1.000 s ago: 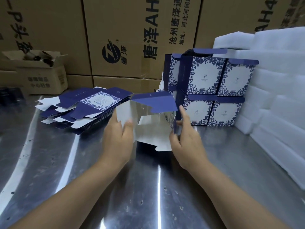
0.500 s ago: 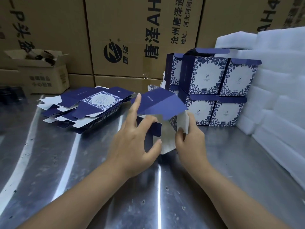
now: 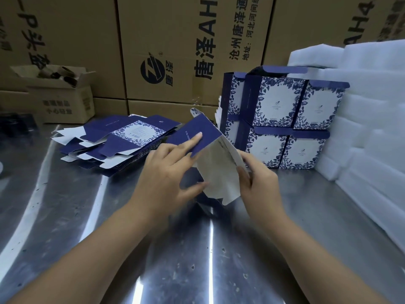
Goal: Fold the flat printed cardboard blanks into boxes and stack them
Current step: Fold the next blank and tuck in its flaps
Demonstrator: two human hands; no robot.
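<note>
- We are partway through one piece: the half-folded box (image 3: 215,172) is held up off the tabletop (image 3: 197,249), just in front of the stack of finished boxes (image 3: 282,110) and a little to its left.
- Our left hand (image 3: 166,181) pinches the dark blue panel, with the forefinger laid along its top and the thumb reaching underneath toward the white inside.
- Our right hand (image 3: 258,185) grips the opposite white wall on the side nearest the stack, with the fingers curled round its edge.
- Done so far: the stack stands two rows high and shows four printed faces toward us. More boxes sit behind its left end, but we cannot count them.
- Left to do: a thick, untidy pile of flat blanks (image 3: 122,141) lies well to the left of the stack, so we judge that a good share of the work remains.
- The box in hand is not yet square, and a white flap hangs loose at its lower end. We judge it needs squaring, tucking and then stacking.
- White foam sheets (image 3: 361,128) press against the stack's right side, and brown cartons (image 3: 175,40) rise behind it.
</note>
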